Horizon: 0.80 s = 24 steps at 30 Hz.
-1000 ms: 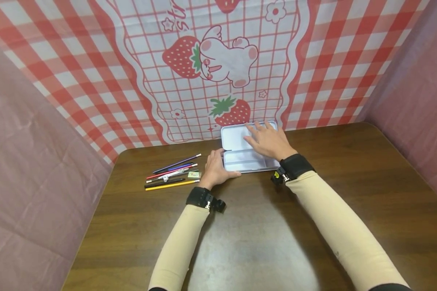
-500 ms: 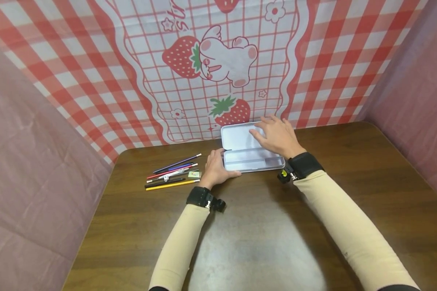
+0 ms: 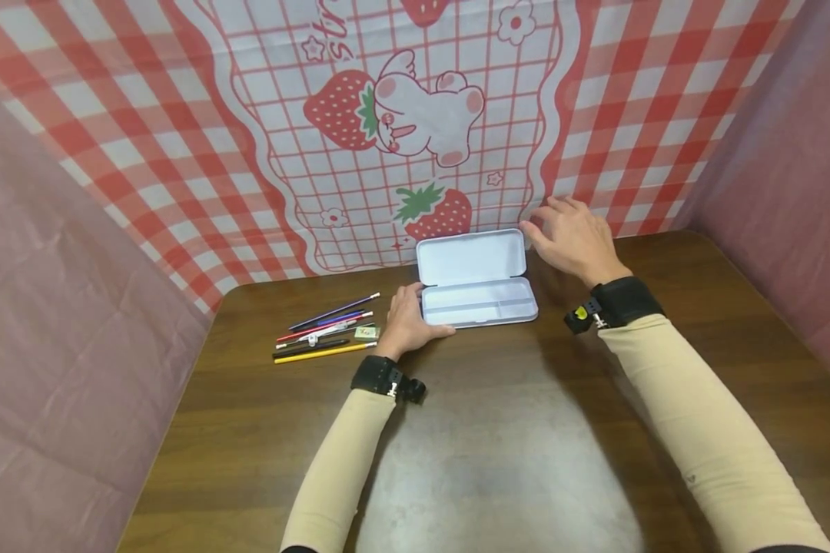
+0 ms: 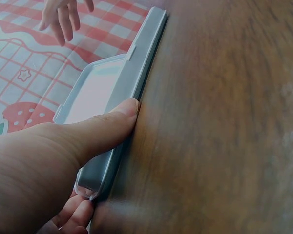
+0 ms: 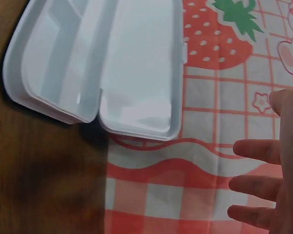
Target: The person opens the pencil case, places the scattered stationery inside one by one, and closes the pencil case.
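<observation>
A white pencil case [image 3: 470, 257] lies with its lid raised near the back edge of the table. Its base has divided compartments with nothing in them. My left hand [image 3: 406, 322] grips the case's left end. In the left wrist view the thumb [image 4: 112, 122] presses along the front wall of the case [image 4: 145, 53], with fingers curled around the end. My right hand [image 3: 577, 242] is in the air just right of the lid, holding nothing. In the right wrist view its spread fingers [image 5: 256, 187] are apart from the case [image 5: 141, 63].
Left of the case lie several pencils and pens, among them a yellow pencil [image 3: 325, 352] and a red pencil [image 3: 321, 328]. A white compass [image 3: 313, 339] and a small green-and-white eraser [image 3: 366, 332] are with them. A checked strawberry cloth [image 3: 283, 153] hangs behind the table [image 3: 498, 430].
My right hand has moved off the lid to the right, uncovering the whole inside of the case. The left hand stays at the case's left end.
</observation>
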{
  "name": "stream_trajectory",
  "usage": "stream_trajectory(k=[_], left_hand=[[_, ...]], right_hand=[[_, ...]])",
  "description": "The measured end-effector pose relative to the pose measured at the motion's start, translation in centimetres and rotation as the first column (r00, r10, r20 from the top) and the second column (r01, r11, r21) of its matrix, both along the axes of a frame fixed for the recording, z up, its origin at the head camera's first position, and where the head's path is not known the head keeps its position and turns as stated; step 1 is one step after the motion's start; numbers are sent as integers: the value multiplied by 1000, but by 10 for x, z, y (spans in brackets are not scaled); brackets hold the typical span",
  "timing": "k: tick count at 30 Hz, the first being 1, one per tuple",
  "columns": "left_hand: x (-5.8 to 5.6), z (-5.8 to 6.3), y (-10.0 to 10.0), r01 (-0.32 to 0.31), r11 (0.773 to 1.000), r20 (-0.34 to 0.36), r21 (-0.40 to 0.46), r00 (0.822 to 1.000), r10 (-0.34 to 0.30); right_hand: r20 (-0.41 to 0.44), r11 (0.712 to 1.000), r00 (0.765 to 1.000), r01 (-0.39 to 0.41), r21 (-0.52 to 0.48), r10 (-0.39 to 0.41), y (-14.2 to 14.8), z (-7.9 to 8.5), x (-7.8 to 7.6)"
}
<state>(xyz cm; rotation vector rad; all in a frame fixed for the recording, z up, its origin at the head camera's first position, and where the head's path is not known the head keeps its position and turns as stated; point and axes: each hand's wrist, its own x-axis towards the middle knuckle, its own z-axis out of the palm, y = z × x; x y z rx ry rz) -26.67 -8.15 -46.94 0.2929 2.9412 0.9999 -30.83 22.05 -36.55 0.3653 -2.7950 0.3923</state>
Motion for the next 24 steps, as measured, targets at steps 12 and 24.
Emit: stream_trajectory(k=[12, 24], left_hand=[[-1, -2, -1, 11, 1000, -13, -3, 1000, -11], [0, 0, 0, -1, 1000, 4, 2, 1000, 1]], right_hand=[[258, 864, 959, 29, -502, 118, 6, 9, 8], [502, 774, 839, 170, -609, 211, 10, -7, 16]])
